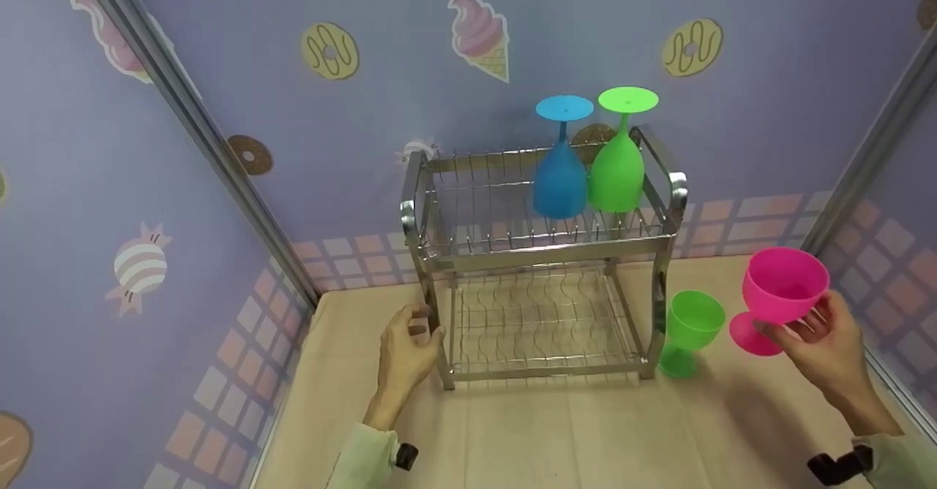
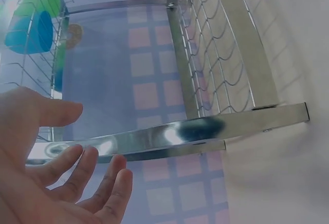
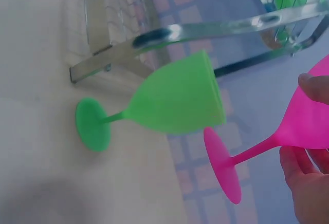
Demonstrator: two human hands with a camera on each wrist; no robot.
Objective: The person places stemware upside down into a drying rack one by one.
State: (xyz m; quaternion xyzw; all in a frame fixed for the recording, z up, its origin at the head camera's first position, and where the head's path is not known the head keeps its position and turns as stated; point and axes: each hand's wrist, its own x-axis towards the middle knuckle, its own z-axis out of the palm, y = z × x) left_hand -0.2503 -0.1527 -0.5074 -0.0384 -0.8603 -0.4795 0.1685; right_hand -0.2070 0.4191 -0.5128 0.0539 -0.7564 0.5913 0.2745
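Observation:
My right hand (image 1: pixel 823 342) grips a bright pink goblet (image 1: pixel 785 284) by its bowl. In the right wrist view the pink goblet's foot (image 3: pixel 222 166) hangs clear of the table, its bowl partly cut off by the frame. Beside it a green goblet (image 1: pixel 694 320) stands upright on the table, just right of the metal dish rack (image 1: pixel 549 256). My left hand (image 1: pixel 406 350) is at the rack's left front post, fingers loosely bent and holding nothing. On the rack's upper tier, a blue goblet (image 1: pixel 561 181) and a second green goblet (image 1: pixel 618 174) stand upside down side by side.
The rack's lower wire tier (image 1: pixel 534 320) has wavy wires and holds nothing. Patterned walls (image 1: pixel 410 50) enclose the back and both sides. A pale cloth (image 1: pixel 527 430) covers the table.

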